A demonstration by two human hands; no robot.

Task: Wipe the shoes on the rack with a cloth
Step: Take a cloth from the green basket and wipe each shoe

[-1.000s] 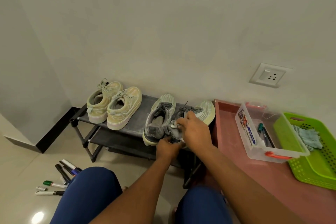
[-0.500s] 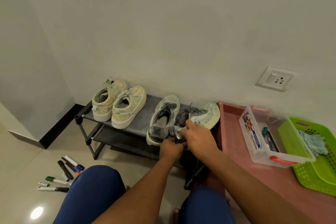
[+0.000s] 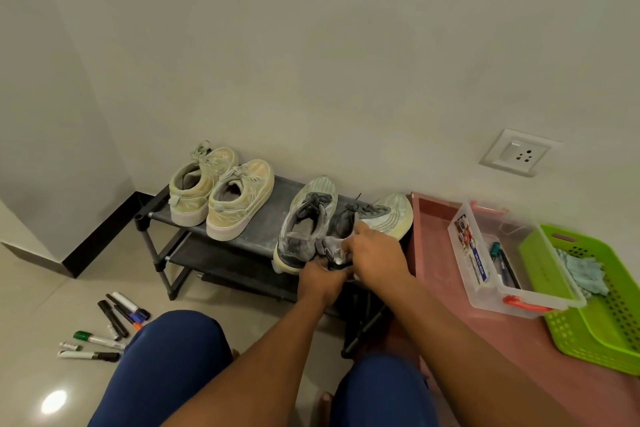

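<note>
Cloth (image 3: 334,248) pinched between left hand (image 3: 320,279) and right hand (image 3: 375,255), at grey shoe (image 3: 372,218) heel

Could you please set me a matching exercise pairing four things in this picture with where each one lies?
Things:
1. pair of pale beige lace-up sneakers
2. loose marker pens
3. light blue crumpled cloth
4. tipped grey knit running shoe

Places:
A. on the tiled floor beside the rack
B. in the lime green perforated plastic basket
C. at the left end of the black two-tier shoe rack's top shelf
D. at the right end of the top shelf, by both hands

Pairs: 1-C, 2-A, 3-B, 4-D
</note>
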